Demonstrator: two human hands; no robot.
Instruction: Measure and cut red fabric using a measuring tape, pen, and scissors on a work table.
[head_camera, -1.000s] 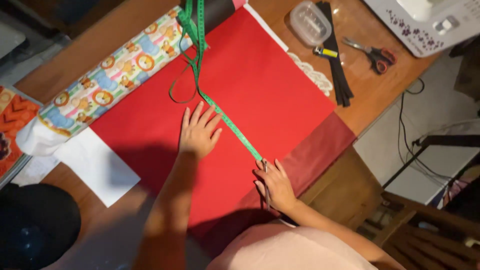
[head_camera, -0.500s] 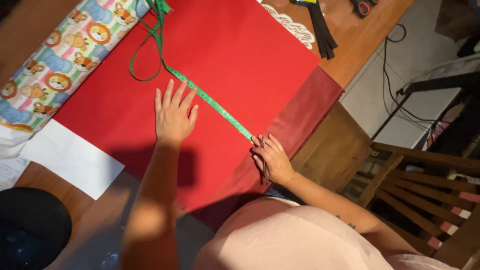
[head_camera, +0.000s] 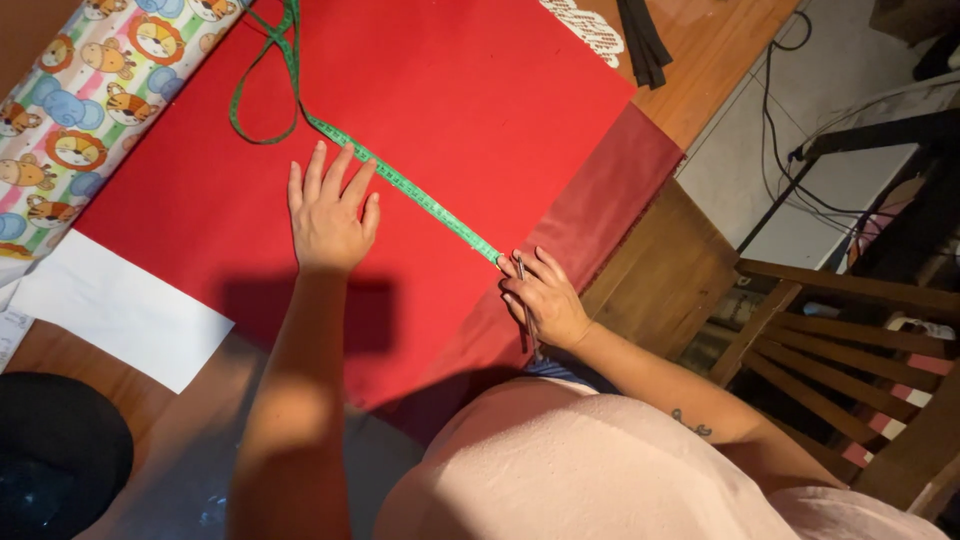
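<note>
A large red sheet (head_camera: 480, 110) covers most of the wooden table. A green measuring tape (head_camera: 420, 195) runs diagonally across it, from a loop at the top left down to my right hand. My left hand (head_camera: 330, 210) lies flat on the red sheet, fingers spread, its fingertips on the tape. My right hand (head_camera: 540, 295) rests at the tape's near end by the sheet's edge, fingers closed around a thin pen or pencil (head_camera: 527, 300).
A roll of animal-print paper (head_camera: 90, 100) lies at the left, a white sheet (head_camera: 115, 310) below it. A darker red strip (head_camera: 600, 210) edges the sheet. Black strips (head_camera: 645, 40) and white lace (head_camera: 595, 30) lie at the top. A wooden chair (head_camera: 830, 340) stands right.
The view has shifted, so the table items slid up and left in frame. Both hands stay on the tape and the red sheet in much the same pose.
</note>
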